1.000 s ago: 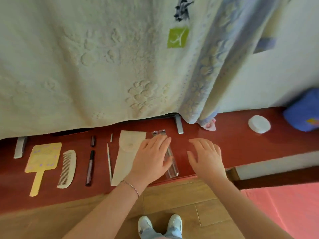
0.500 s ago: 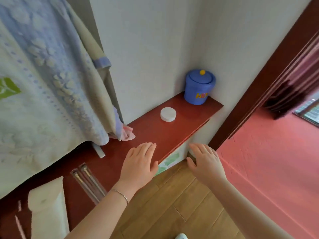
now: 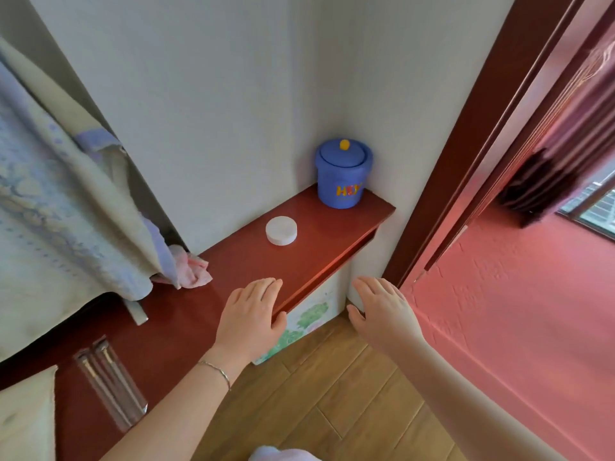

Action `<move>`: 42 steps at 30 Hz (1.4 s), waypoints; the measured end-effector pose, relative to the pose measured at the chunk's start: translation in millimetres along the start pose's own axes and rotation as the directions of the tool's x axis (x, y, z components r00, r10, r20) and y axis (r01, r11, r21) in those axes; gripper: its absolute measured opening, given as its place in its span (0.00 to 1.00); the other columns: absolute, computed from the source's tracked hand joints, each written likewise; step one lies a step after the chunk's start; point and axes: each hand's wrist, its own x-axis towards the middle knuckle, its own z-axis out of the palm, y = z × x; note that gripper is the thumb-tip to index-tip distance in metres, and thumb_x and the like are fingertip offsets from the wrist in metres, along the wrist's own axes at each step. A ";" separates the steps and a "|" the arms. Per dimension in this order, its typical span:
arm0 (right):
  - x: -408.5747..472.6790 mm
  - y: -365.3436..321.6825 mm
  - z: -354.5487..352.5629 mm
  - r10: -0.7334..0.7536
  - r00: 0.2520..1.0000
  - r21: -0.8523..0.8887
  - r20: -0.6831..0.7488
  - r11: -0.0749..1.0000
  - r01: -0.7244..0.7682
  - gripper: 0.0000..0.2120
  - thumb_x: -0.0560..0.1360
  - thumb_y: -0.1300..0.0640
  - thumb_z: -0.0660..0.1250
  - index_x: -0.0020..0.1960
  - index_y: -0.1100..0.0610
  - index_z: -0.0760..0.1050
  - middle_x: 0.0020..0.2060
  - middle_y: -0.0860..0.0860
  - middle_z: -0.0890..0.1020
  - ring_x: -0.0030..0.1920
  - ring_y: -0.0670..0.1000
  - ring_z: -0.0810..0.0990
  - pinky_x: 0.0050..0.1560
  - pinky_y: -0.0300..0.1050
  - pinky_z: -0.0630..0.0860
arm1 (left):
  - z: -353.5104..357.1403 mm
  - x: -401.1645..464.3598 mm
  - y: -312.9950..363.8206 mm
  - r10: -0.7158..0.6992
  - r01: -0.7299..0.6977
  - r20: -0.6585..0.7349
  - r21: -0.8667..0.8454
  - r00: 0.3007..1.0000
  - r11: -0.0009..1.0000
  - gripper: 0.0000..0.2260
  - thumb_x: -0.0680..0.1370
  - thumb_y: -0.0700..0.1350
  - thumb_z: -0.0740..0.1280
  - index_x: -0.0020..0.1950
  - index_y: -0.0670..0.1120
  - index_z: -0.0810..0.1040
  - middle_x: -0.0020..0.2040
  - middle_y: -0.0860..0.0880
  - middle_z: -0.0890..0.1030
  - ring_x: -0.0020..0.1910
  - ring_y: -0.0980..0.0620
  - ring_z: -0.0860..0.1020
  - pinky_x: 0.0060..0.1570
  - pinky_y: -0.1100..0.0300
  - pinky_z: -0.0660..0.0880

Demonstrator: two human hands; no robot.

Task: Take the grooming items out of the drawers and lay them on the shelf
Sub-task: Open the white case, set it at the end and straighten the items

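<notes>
A dark red shelf runs along the wall into the corner. On it at lower left lie a clear plastic case and a cream pouch. A white round lid-like jar and a blue lidded pot stand further along. My left hand hovers flat over the shelf's front edge, fingers apart and holding nothing. My right hand is spread open in the air beyond the shelf's end, also holding nothing. No drawers are in view.
A pale quilted towel hangs over the shelf's left part, with a pink cloth under its corner. A dark wooden door frame stands at the right beside a pink wall. Wooden floor lies below.
The view has swung right, away from the comb, brush and pens toward the shelf's corner end. Both hands left the clear case and moved right, still holding nothing.
</notes>
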 end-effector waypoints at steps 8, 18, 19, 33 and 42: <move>47.3 13.0 11.0 -0.073 0.997 -0.024 0.025 0.997 0.074 0.24 0.78 0.47 0.54 0.72 0.54 0.62 0.69 0.48 0.68 0.71 0.49 0.63 0.73 0.45 0.54 | 20.8 41.2 -16.9 -0.082 0.081 0.031 0.015 0.996 0.997 0.22 0.71 0.52 0.69 0.63 0.44 0.75 0.60 0.48 0.79 0.59 0.50 0.77 0.52 0.53 0.76; 150.0 13.7 19.1 -0.172 0.975 -0.038 0.143 0.983 0.179 0.24 0.78 0.49 0.56 0.73 0.54 0.61 0.71 0.49 0.66 0.72 0.49 0.60 0.72 0.42 0.50 | 47.9 117.4 -55.9 -0.224 0.224 0.016 -0.074 0.975 0.972 0.23 0.69 0.51 0.71 0.61 0.44 0.76 0.58 0.48 0.80 0.57 0.49 0.78 0.50 0.52 0.75; 161.0 10.9 20.8 -0.180 0.971 -0.037 0.159 0.981 0.188 0.25 0.78 0.49 0.56 0.73 0.54 0.61 0.71 0.49 0.66 0.72 0.49 0.60 0.72 0.43 0.50 | 50.6 123.6 -60.7 -0.236 0.236 0.014 -0.089 0.972 0.968 0.23 0.68 0.51 0.71 0.61 0.44 0.76 0.58 0.48 0.80 0.57 0.49 0.78 0.50 0.52 0.75; 267.3 -39.6 52.1 -0.304 0.881 0.021 0.362 0.948 0.318 0.40 0.74 0.42 0.64 0.76 0.55 0.47 0.76 0.52 0.52 0.75 0.52 0.50 0.73 0.46 0.51 | 83.4 165.0 -85.1 -0.356 0.369 0.101 -0.157 0.929 0.916 0.29 0.70 0.55 0.68 0.68 0.44 0.71 0.64 0.47 0.75 0.62 0.48 0.74 0.56 0.52 0.72; 286.1 -48.5 74.1 -0.316 0.828 0.029 0.463 0.939 0.343 0.43 0.71 0.42 0.67 0.76 0.53 0.48 0.74 0.55 0.55 0.71 0.57 0.59 0.67 0.51 0.65 | 90.5 171.5 -67.3 -0.421 0.446 0.150 -0.236 0.895 0.864 0.26 0.73 0.52 0.67 0.69 0.48 0.68 0.62 0.51 0.75 0.62 0.50 0.73 0.56 0.54 0.69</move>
